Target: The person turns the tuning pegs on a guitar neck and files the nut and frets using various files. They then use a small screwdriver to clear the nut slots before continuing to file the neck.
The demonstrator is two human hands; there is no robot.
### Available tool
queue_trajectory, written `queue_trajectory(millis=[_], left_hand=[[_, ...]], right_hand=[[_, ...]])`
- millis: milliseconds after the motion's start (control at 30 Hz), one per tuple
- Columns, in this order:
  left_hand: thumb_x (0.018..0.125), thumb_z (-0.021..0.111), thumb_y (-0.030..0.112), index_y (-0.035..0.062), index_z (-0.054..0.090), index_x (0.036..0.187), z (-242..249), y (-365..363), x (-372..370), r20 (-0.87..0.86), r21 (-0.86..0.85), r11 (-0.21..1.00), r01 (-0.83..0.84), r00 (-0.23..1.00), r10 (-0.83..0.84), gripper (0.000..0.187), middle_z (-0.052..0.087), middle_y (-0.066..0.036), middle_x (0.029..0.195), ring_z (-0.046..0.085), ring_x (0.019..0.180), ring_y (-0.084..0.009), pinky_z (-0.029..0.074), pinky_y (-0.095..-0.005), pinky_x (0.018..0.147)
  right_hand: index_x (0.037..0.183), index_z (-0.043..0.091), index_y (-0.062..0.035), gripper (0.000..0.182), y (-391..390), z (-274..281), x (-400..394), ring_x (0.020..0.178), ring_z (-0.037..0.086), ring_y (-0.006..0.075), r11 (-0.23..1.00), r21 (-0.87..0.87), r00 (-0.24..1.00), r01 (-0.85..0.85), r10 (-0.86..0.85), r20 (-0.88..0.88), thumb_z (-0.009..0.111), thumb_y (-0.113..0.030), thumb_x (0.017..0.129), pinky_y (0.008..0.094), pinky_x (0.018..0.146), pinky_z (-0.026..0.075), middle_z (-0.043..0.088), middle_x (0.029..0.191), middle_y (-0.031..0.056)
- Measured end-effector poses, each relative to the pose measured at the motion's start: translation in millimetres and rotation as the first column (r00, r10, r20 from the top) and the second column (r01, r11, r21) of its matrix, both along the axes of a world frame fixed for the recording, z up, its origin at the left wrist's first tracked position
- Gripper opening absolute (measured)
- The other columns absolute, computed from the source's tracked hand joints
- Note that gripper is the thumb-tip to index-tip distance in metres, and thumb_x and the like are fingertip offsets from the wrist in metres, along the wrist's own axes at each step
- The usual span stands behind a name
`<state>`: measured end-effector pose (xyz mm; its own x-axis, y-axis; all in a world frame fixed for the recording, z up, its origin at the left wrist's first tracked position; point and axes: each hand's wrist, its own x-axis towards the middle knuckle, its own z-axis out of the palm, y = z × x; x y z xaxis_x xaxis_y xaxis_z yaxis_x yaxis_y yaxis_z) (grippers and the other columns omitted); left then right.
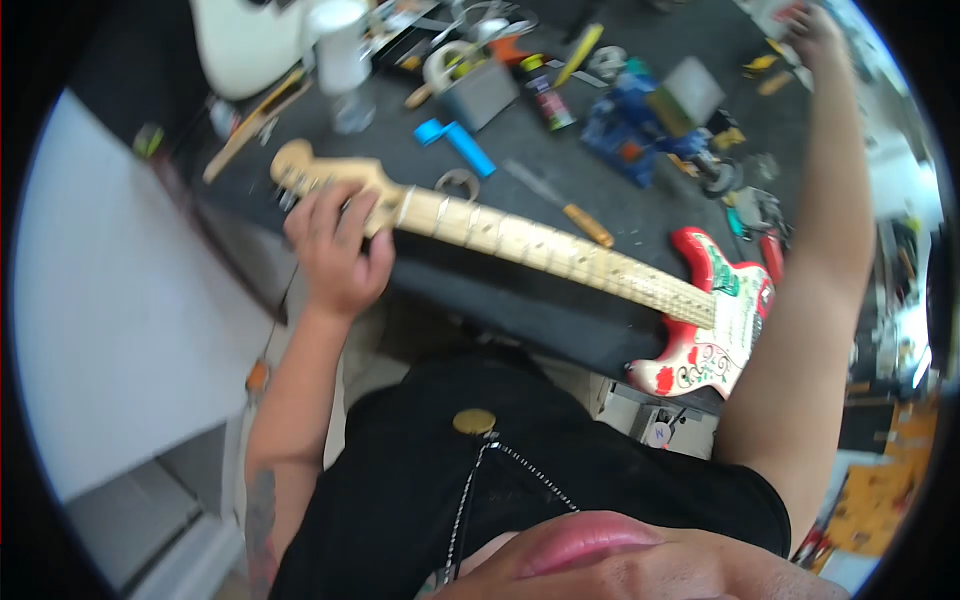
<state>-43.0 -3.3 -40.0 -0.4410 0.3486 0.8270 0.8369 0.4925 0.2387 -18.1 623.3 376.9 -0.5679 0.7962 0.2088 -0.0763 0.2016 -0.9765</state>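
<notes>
An electric guitar (560,252) lies across the dark workbench, its maple neck running from the headstock at left to a painted red, white and green body at right. My left hand (335,245) is closed over the headstock near the nut, fingers on top and thumb along the near edge. My right arm passes over the guitar's body, hiding part of it. Far off at the upper right, my right hand (815,38) reaches over the bench's far side; its fingers are blurred and anything in them cannot be made out. Yellow-handled tools (762,63) lie close to it.
Behind the neck lie a wooden-handled tool (588,225), a bright blue piece (468,150) and a ring (458,183). Farther back stand a grey box (480,95), a dark bottle (548,92) and a clear jar (350,110). A white guitar body (240,45) is at upper left.
</notes>
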Motion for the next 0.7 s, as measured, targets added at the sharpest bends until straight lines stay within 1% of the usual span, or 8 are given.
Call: queue_trajectory(millis=[67,167,200,233,300,333,433,700], left_hand=[[0.089,0.076,0.017,0.0076,0.078,0.129,5,-1,2,0.028,0.013,1.0,0.014,1.0,-0.014,0.041,0.073,-0.012,0.136,0.063,0.128,-0.0381,0.043,-0.05,0.116],[0.092,0.076,0.014,0.0073,0.079,0.123,8,-3,0,0.082,0.025,1.0,0.009,0.997,-0.011,0.032,0.075,-0.01,0.131,0.064,0.127,-0.0356,0.043,-0.0478,0.112],[0.09,0.077,0.013,0.0089,0.079,0.118,9,-2,-1,0.081,0.03,0.999,0.04,0.996,-0.043,0.028,0.075,-0.007,0.128,0.065,0.125,-0.0336,0.042,-0.0478,0.11],[0.089,0.078,0.011,0.0104,0.08,0.113,11,-3,0,0.079,0.032,0.997,0.076,0.994,-0.079,0.024,0.075,-0.004,0.125,0.065,0.124,-0.0315,0.04,-0.0479,0.107],[0.089,0.079,0.01,0.0108,0.079,0.11,23,-7,3,0.082,-0.023,0.995,0.1,0.992,-0.098,0.022,0.075,-0.003,0.124,0.066,0.123,-0.0301,0.04,-0.0474,0.107],[0.088,0.08,0.009,0.0111,0.078,0.107,29,-8,4,0.078,-0.078,0.987,0.139,0.988,-0.133,0.019,0.075,-0.002,0.123,0.066,0.122,-0.0287,0.039,-0.0469,0.107],[0.09,0.079,0.008,0.0094,0.078,0.104,40,-8,1,0.126,-0.114,0.972,0.205,0.974,-0.19,0.014,0.076,-0.004,0.123,0.068,0.121,-0.0283,0.041,-0.0441,0.106],[0.079,0.09,0.012,0.0106,0.076,0.11,25,-4,0,0.161,-0.029,0.983,0.181,0.972,-0.174,0.034,0.075,-0.002,0.128,0.068,0.123,-0.0284,0.04,-0.0462,0.105]], right_hand=[[0.082,0.038,-0.017,0.037,-36,-24,4,0.057,0.025,0.0121,0.997,-0.07,0.994,-0.039,0.032,-0.107,0.039,-0.02,0.119,0.0326,0.058,0.026,0.02,0.065,-0.0053],[0.084,0.041,-0.0148,0.031,-132,-94,57,0.066,0.036,0.0147,0.932,-0.12,0.931,-0.343,0.32,-0.179,0.053,-0.017,0.113,0.0348,0.063,0.039,0.035,0.076,-0.0015],[0.085,0.054,-0.0119,0.025,-163,-131,67,0.066,0.042,0.0133,0.876,-0.222,0.893,-0.429,0.373,-0.253,0.059,-0.018,0.109,0.0316,0.062,0.039,0.045,0.077,-0.0014],[0.092,0.065,-0.0087,0.014,-240,-163,83,0.069,0.048,0.0105,0.951,0.116,0.958,-0.286,0.284,0.039,0.067,-0.016,0.103,0.0298,0.064,0.04,0.055,0.082,-0.0008],[0.104,0.071,-0.0058,0.015,-305,-204,100,0.079,0.062,0.0125,0.759,0.457,0.823,-0.464,0.18,0.538,0.078,-0.015,0.095,0.0316,0.072,0.05,0.067,0.088,0.001],[0.109,0.068,-0.0049,0.023,-328,-231,103,0.082,0.066,0.0155,0.638,0.533,0.818,-0.556,0.306,0.486,0.082,-0.014,0.092,0.0362,0.075,0.054,0.07,0.089,0.0031],[0.105,0.059,0.0027,0.023,-393,-260,87,0.094,0.072,0.0514,0.493,0.509,0.693,-0.706,0.332,0.64,0.076,-0.009,0.094,0.0557,0.084,0.058,0.074,0.097,0.028],[0.108,0.05,0.0075,0.026,-437,-307,49,0.087,0.074,0.0533,0.272,0.633,0.689,-0.725,0.32,0.651,0.069,-0.001,0.094,0.0585,0.077,0.06,0.073,0.091,0.0326]])
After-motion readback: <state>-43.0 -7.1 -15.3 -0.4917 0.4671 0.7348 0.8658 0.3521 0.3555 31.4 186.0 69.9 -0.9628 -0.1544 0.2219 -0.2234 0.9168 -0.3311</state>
